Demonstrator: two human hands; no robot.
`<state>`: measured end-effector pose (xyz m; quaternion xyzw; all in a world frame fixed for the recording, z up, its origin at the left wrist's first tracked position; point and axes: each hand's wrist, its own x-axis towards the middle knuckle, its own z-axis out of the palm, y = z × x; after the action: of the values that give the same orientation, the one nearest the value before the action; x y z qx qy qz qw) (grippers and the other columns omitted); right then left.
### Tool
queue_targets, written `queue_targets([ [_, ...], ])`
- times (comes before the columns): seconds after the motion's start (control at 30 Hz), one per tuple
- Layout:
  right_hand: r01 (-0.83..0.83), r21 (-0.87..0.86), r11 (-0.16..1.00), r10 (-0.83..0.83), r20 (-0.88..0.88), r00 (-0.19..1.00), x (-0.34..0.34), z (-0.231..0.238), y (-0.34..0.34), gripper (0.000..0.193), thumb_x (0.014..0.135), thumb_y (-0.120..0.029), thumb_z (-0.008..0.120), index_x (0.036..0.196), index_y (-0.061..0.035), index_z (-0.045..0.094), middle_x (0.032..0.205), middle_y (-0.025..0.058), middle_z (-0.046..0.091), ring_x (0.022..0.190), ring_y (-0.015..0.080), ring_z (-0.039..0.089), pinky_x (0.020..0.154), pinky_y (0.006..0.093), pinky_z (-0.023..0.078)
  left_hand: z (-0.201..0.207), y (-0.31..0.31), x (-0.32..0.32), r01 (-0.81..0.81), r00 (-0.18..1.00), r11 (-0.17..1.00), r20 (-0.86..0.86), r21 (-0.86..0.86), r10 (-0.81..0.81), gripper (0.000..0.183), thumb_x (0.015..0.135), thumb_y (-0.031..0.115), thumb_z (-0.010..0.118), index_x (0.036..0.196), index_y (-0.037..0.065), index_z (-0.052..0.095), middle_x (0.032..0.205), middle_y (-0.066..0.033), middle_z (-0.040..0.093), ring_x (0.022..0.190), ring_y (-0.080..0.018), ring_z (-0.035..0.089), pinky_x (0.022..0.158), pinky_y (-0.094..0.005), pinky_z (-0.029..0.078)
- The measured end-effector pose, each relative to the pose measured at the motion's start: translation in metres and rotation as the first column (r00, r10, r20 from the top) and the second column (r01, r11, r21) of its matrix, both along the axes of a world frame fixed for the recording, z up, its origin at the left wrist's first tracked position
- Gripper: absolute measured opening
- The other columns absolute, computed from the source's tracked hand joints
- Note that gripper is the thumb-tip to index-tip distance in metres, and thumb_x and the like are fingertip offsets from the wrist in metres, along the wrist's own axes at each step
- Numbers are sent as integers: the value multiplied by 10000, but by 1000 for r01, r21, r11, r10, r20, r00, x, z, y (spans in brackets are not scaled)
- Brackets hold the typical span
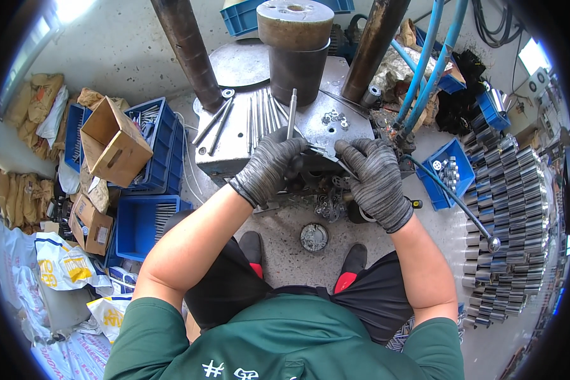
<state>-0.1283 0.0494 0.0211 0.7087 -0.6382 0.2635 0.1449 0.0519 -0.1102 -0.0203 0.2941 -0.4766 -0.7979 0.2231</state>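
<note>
Filling blue bin (457, 166): metal parts (448, 171)

Two gloved hands show, the left hand (269, 166) and the right hand (377, 180). Two dark upright columns rise, one (187, 50) left and one (377, 44) right of a single steel cylinder (296, 47). Two cardboard boxes sit at left, one (111, 142) open and one (90, 225) lower. Two blue hoses (427, 69) run down at right. One round tin (314, 237) lies on the floor.
</note>
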Motion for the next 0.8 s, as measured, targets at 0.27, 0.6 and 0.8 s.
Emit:
queue_targets([
  [0.27,36,110,993,-85,484,871,-15,-3,6,416,858,-34,688,1273,-26,706,1072,225,728,979,379,718,875,416,578,13,4,10,68,993,974,-80,-218,-87,487,1028,355,666,1367,19,571,980,-65,738,624,-44,601,521,-182,464],
  [0.6,49,306,951,-245,644,725,-27,15,14,504,872,-102,747,1358,0,666,1024,162,757,928,204,717,881,353,570,9,3,11,88,996,886,60,-456,-68,368,1055,234,633,1374,53,649,1039,-19,699,927,-82,633,831,-252,536],
  [0.8,-24,365,931,-195,550,812,-39,18,20,473,883,-120,731,1348,-41,687,1094,163,772,955,226,733,892,374,569,16,-1,11,108,990,714,142,-692,-11,324,1020,125,660,1335,48,674,1115,-56,705,1082,-137,634,989,-310,519],
])
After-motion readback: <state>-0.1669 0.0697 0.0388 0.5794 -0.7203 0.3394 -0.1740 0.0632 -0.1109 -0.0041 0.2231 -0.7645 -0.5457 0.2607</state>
